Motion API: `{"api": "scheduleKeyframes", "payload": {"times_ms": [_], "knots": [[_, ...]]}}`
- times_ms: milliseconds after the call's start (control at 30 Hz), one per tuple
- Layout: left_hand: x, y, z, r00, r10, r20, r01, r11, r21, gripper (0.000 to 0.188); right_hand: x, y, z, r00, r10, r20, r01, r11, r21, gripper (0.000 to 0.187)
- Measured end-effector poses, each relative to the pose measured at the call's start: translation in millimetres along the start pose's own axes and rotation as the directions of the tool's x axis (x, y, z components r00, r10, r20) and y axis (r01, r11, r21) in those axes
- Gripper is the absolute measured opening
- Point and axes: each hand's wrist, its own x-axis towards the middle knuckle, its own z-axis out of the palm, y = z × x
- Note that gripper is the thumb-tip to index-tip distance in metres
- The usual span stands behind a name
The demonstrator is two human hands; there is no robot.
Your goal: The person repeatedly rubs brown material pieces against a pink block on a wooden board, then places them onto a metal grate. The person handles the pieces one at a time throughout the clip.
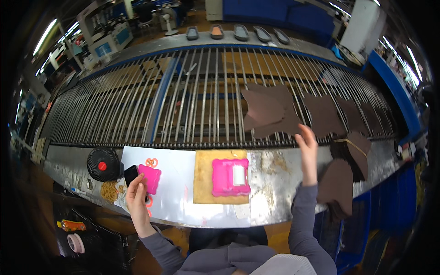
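My left hand (135, 196) is at the left of the metal table, its fingertips drawn together. A black block-like thing (131, 175) lies right beside those fingertips. Just past them is a pink wavy-edged piece (150, 179) on a white sheet (176, 172); what the fingers pinch is hidden. With its fingers apart and nothing in it, my right hand (307, 145) reaches toward brown cut sheet pieces (268, 107) on the roller conveyor. Between my hands, a pink wavy-edged pad (222, 178) bearing a white block (239, 175) rests on a tan board (203, 176).
More brown pieces (321, 112) lie along the rollers (201, 101). Brown stacks (337, 185) sit at the table's right, above blue crates (360, 224). A black round fan (102, 164) and rubber bands (109, 191) are at left. Shoe-sole-shaped trays (240, 32) line the far ledge.
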Motion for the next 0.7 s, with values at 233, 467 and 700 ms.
{"api": "scheduleKeyframes", "payload": {"times_ms": [233, 467, 700], "knots": [[-3.0, 6.5, 18.5, 0.989, 0.084, 0.123, -0.094, 0.992, 0.080, 0.030, -163.9, 22.3, -229.0, 0.791, -0.124, -0.599, -0.470, 0.503, -0.725, 0.043], [-27.3, -2.0, 46.0, 0.970, 0.100, 0.220, -0.110, 0.993, 0.034, 0.030, -205.2, 49.2, -229.3, 0.803, -0.048, -0.594, -0.524, 0.418, -0.742, 0.053], [-48.7, 21.0, 58.3, 0.933, 0.123, 0.339, -0.199, 0.959, 0.201, 0.024, -179.7, -29.6, -210.9, 0.683, 0.286, -0.672, -0.722, 0.120, -0.682, 0.031]]}}
